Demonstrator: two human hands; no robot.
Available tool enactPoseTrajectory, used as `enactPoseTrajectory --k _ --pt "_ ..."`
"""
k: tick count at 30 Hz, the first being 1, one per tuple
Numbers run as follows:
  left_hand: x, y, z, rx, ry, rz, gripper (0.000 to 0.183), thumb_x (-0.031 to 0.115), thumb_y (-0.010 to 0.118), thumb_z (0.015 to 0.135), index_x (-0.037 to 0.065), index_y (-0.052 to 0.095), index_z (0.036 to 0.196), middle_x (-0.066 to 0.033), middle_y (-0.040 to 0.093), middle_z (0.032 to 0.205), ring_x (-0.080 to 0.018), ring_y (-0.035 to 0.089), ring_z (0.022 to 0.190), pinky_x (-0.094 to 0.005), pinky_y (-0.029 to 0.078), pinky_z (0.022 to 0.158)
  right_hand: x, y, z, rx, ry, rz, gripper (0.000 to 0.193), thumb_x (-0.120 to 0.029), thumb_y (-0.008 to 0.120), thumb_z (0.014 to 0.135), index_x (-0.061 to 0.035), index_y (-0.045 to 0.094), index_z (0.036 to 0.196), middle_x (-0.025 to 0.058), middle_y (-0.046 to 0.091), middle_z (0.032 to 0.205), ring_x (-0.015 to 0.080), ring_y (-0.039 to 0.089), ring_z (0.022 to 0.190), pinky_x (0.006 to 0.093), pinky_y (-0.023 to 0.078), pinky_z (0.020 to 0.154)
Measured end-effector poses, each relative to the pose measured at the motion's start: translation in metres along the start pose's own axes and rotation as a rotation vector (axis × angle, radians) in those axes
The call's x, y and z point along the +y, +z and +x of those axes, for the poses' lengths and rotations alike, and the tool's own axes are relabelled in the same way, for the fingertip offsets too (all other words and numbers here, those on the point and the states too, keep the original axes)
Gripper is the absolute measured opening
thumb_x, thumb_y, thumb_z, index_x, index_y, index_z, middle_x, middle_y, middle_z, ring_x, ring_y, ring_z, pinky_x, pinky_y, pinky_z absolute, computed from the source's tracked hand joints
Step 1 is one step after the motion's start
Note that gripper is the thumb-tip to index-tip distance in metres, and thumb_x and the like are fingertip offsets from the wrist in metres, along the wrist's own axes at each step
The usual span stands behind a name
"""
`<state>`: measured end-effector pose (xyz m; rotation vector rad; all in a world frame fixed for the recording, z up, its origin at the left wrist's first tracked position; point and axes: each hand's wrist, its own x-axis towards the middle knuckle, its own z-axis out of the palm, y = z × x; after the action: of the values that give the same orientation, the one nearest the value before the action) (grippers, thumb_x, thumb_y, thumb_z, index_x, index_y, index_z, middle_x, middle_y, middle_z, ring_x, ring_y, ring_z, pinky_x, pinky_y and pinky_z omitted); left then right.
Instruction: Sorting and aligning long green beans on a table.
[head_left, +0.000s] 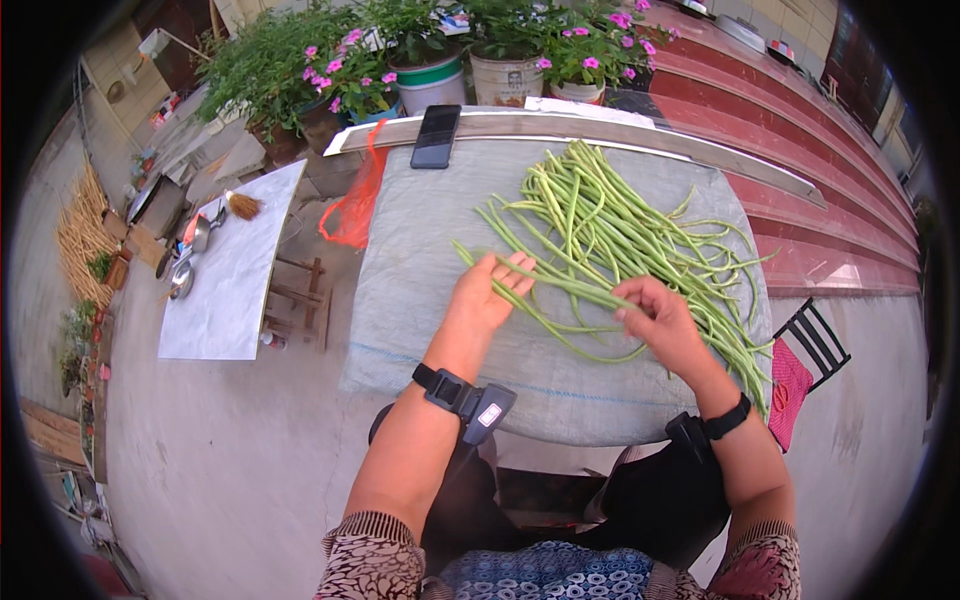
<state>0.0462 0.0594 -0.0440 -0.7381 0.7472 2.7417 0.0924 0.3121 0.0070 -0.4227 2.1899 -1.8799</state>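
A large heap of yardlong beans (pixel 600 215) lies on a grey woven sheet (pixel 420 300) spread over the table in front of me. My left hand (pixel 488 290) is turned palm up at the near left of the heap, its fingers curled around a few bean strands. To its right, my right hand (pixel 660 318) pinches several beans between thumb and fingers. These strands stretch across the gap between both hands. Loose bean ends fan out toward the table's right edge.
A black phone (pixel 436 137) rests near a long board (pixel 500 124) along the far edge. An orange-red plastic bag (pixel 356 205) hangs at the left. Potted flowers (pixel 505 75) stand behind; red steps (pixel 800 220) rise right. A white-topped table (pixel 225 290) holds a brush (pixel 243 205).
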Motion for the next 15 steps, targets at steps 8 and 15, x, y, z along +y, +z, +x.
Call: enactPoseTrajectory --k 8,15 --pt "0.001 0.014 -0.019 -0.009 0.204 0.165 0.032 0.021 0.045 0.095 0.002 0.043 0.120 -0.0100 0.055 0.094 -0.0227 0.057 0.083 -0.0326 0.049 0.069 -0.012 0.003 -0.014 -0.302 -0.151 -0.701 0.027 -0.011 0.063 0.076 -0.0139 0.059 0.103 0.0094 0.063 0.079 0.0230 0.062 0.071 0.0333 0.049 0.065" --pt "0.005 0.006 -0.014 -0.162 0.146 0.111 0.026 0.024 0.046 0.095 0.004 0.050 0.111 0.0001 0.047 0.070 -0.0149 0.049 0.067 -0.0319 0.045 0.066 -0.003 0.001 -0.008 -0.285 -0.135 -0.695 0.026 -0.012 0.064 0.076 -0.0137 0.060 0.102 0.0107 0.064 0.084 0.0273 0.062 0.078 0.0349 0.049 0.070"
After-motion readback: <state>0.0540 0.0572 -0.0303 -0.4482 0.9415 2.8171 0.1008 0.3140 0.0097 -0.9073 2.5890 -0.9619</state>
